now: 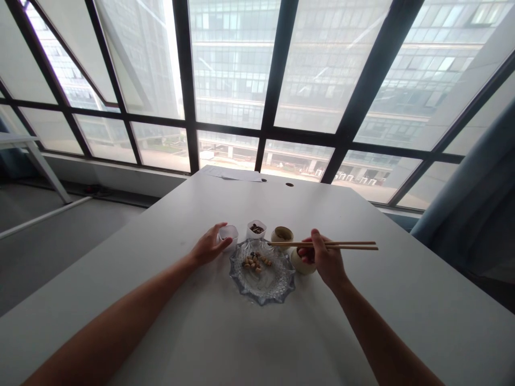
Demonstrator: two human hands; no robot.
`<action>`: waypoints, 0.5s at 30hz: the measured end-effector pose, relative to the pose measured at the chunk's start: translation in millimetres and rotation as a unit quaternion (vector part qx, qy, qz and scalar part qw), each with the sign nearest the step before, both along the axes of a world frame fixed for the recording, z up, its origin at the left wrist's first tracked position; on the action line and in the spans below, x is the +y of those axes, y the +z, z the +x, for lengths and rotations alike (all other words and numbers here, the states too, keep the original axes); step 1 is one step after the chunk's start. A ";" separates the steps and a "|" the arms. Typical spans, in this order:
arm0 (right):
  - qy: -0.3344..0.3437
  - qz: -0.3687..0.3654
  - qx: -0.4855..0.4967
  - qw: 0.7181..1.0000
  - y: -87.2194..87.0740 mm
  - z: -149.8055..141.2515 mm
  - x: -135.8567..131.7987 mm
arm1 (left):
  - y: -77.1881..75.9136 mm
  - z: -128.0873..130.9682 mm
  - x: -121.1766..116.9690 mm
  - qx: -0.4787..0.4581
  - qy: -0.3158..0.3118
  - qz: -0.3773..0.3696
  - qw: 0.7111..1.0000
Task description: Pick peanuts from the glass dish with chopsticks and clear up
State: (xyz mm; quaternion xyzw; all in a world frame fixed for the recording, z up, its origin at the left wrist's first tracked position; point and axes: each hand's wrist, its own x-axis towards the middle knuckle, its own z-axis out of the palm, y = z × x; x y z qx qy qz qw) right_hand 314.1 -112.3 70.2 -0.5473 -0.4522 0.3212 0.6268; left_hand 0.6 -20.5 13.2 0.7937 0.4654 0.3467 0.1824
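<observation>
A clear glass dish (pixel 263 292) with a scalloped rim stands before me, several light-brown nuts or beans (pixel 253 262) in it. My left hand (pixel 211 245) has its thumb and fingers round a small whitish cup (pixel 229 232) at the dish's upper left. In my right hand (pixel 326 257) is a pair of wooden chopsticks (pixel 354 245), held nearly level, with the tips pointing left over the dish's far rim. Behind the dish are a white cup of dark pieces (pixel 256 229) and an olive-coloured cup (pixel 282 234). A second yellowish cup (pixel 301 264) is partly hidden by my right hand.
Everything stands on a large white table (pixel 225 338). Papers (pixel 233 174) lie at its far edge near two dark round holes. Large framed windows rise beyond it. A blue-grey curtain (pixel 475 187) hangs on the right, and another white table (pixel 24 140) is at the left.
</observation>
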 end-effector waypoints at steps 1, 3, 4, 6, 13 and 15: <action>-0.005 -0.002 0.015 1.000 0.9 2.8 1.1 | -0.6 0.1 0.2 -0.002 0.000 0.003 1.000; -0.009 -0.007 0.035 0.999 1.8 6.5 2.1 | -1.9 0.2 0.8 -0.006 0.000 0.007 1.000; -0.008 -0.008 0.041 0.999 1.7 7.5 2.2 | -2.5 0.2 1.0 -0.007 0.001 0.009 1.000; -0.003 -0.008 0.045 0.999 1.4 8.9 2.0 | -3.6 0.0 1.6 -0.007 0.000 0.011 1.000; -0.008 0.000 0.014 1.000 9.0 17.0 -0.2 | -9.2 -1.2 5.1 -0.015 -0.007 0.034 0.999; -0.015 0.014 0.010 1.000 12.6 21.0 -1.1 | -10.9 -1.3 5.8 -0.019 -0.008 0.042 0.999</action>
